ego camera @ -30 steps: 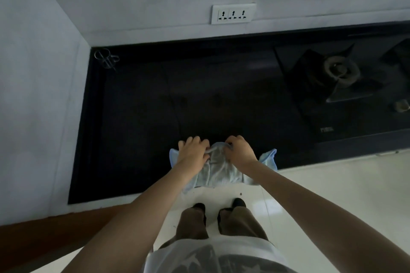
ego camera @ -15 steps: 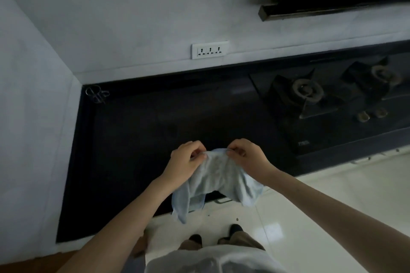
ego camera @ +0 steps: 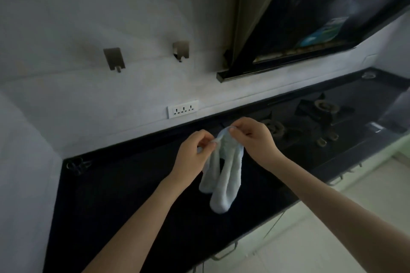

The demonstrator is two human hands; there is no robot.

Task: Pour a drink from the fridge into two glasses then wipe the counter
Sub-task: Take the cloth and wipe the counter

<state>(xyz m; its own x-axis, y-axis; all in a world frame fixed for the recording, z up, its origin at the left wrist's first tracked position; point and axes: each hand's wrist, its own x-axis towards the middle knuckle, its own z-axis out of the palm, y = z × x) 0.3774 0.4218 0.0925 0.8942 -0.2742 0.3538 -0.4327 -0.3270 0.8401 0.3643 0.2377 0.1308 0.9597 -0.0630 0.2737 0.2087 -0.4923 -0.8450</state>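
I hold the light-blue cloth [ego camera: 224, 175] above the black counter [ego camera: 115, 195], left hand [ego camera: 193, 155] and right hand [ego camera: 255, 139] each pinching its top edge. Wiping looks finished; next, probably hang it on a wall hook [ego camera: 180, 51].

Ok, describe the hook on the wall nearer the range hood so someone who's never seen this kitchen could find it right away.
Start at the big dark range hood on the white wall above the stove. Just left of its lower corner are two small metal hooks, above the white socket strip. The one you want, the right hook, sits higher and closer to the hood than the left hook.
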